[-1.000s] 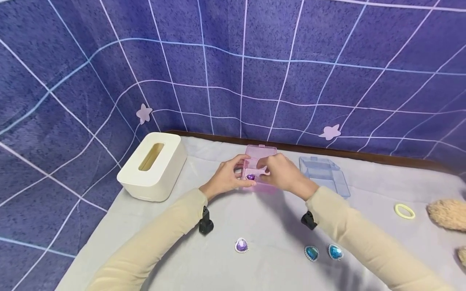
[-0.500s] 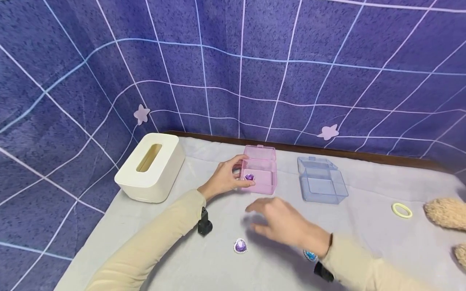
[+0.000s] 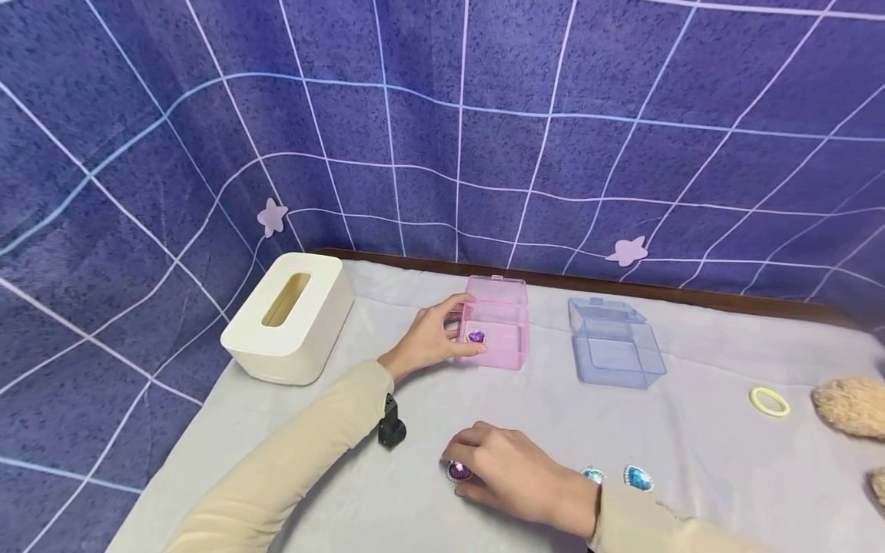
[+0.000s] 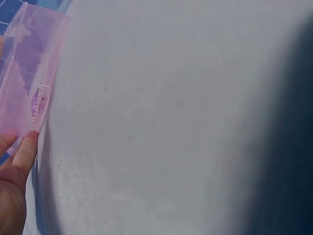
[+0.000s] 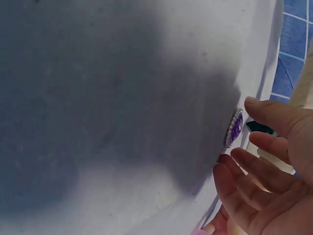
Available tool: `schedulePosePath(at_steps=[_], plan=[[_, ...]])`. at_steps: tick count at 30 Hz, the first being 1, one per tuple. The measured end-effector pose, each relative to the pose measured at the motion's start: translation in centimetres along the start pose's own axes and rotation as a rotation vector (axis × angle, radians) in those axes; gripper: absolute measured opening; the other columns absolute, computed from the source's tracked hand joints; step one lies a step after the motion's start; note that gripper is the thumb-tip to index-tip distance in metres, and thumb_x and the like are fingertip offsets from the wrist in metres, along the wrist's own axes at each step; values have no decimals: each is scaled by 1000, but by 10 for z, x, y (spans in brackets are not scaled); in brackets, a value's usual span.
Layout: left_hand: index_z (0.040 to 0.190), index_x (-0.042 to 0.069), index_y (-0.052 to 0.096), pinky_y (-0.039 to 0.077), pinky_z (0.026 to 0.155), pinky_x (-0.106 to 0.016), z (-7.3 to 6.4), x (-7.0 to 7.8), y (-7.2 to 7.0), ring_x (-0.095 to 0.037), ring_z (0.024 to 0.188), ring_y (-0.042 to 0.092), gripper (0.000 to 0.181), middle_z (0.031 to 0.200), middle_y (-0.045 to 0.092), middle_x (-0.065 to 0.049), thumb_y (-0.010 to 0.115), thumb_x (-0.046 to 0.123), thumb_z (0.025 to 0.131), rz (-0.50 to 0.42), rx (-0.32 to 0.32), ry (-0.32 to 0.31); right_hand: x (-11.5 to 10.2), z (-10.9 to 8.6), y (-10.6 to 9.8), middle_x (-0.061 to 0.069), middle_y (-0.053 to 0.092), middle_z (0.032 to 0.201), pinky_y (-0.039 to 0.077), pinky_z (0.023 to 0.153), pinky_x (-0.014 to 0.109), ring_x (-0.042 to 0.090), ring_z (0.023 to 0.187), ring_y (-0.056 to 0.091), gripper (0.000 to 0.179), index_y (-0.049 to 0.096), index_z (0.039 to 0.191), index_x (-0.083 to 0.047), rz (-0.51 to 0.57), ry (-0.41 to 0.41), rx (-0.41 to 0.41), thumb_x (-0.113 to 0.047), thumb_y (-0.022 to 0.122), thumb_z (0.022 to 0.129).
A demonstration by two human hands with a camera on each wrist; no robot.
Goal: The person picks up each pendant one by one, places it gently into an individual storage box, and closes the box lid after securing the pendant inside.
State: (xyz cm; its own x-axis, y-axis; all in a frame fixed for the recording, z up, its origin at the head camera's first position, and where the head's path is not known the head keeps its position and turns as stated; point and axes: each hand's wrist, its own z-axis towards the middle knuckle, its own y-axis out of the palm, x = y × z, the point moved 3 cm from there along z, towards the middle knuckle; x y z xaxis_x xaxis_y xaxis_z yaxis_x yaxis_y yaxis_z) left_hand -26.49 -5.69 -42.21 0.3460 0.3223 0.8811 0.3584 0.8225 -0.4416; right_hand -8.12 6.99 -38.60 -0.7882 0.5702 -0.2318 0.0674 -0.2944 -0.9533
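Note:
At the left side of the open pink plastic box, my left hand grips its wall between thumb and fingers. One purple heart-shaped gem with a beaded rim is inside that box; through the clear wall the left wrist view shows the gem too. Nearer me, my right hand reaches over a second purple gem on the cloth. In the right wrist view, thumb and fingers stand apart on either side of this gem, with gaps showing around it.
An open blue plastic box stands right of the pink one. Two blue gems lie beside the right wrist, one partly hidden. A white tissue box is at left, a yellow ring and fuzzy brown things at right.
My right hand has left the pink box and come down toward me to the purple gem on the cloth. My left hand has stayed on the box.

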Motion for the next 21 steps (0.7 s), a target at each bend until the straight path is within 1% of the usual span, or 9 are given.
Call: schedulePosePath(at_steps=[2,6,9,17,21], plan=[[136,14,49,56,86,-22,0,0,0,-25,117,62,83,128,62,-14,91,21,65,-3,-2,4,-1,0,2,-9,67,96,55,74,22,5,90,60,21,69,100,-18,-15,-18,16,-25,76,82],[137,14,49,56,85,-22,0,0,1,-25,117,62,83,127,62,-15,91,21,66,-6,-3,-1,-3,-2,6,-9,68,94,54,75,21,6,89,59,13,70,94,-18,-83,-62,65,-20,76,82],[136,16,49,57,85,-23,0,0,1,-25,116,63,82,127,62,-15,90,21,66,-2,-2,-6,-3,-3,8,-10,69,93,54,75,20,6,88,59,11,70,89,-19,-123,-73,88,-18,77,80],[137,16,48,57,84,-23,0,-1,2,-26,114,64,83,129,61,-15,90,24,66,25,-2,-11,-4,-3,10,-10,69,92,54,73,20,6,87,58,11,71,87,-20,-146,-67,80,-19,78,79],[137,15,49,57,85,-23,-1,1,0,-27,117,63,83,128,61,-15,91,23,66,20,3,-10,-5,-2,7,-10,68,92,54,71,20,6,86,59,10,71,87,-20,-153,-68,92,-20,77,80]])
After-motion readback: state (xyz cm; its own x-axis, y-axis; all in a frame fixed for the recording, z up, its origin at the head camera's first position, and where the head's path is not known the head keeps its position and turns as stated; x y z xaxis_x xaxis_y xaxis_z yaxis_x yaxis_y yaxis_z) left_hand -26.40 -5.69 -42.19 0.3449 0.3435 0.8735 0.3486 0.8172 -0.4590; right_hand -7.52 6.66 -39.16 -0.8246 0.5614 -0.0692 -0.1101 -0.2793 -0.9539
